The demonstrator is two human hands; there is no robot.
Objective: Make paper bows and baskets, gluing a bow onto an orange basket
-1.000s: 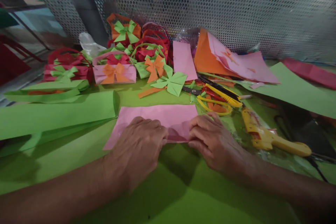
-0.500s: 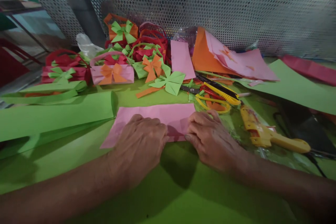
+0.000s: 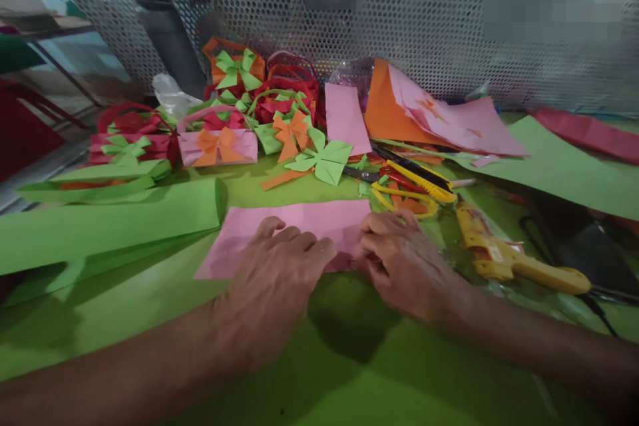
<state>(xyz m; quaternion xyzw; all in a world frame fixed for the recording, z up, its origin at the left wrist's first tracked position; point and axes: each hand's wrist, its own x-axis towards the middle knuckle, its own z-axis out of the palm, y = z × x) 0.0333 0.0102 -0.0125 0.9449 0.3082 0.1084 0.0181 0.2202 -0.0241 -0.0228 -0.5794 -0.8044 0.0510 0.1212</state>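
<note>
A pink sheet of paper [image 3: 309, 214] lies flat on the green table, its near edge between my two hands. My left hand [image 3: 282, 273] rests over the sheet's middle with fingers curled down, and its thumb and forefinger close on the near edge. At the near right corner, my right hand [image 3: 399, 263] pinches the same edge, knuckles bent. The fingertips of both hands are partly hidden. Just beyond the paper are a green paper bow shape [image 3: 324, 158] and scissors with yellow handles [image 3: 422, 208]. A yellow glue gun [image 3: 504, 256] lies right of my right hand.
Small paper bags with bows, one of them pink [image 3: 219, 146], stand at the back left. Folded green paper [image 3: 114, 216] lies at left. Pink and orange sheets [image 3: 449, 116] lean against a perforated metal panel [image 3: 424, 26]. A cutter knife [image 3: 424, 176] lies by the scissors.
My left hand has slid slightly right along the near edge, toward my right hand, and its forefinger has lifted a little. My right hand stays at the right corner. The view has shifted slightly.
</note>
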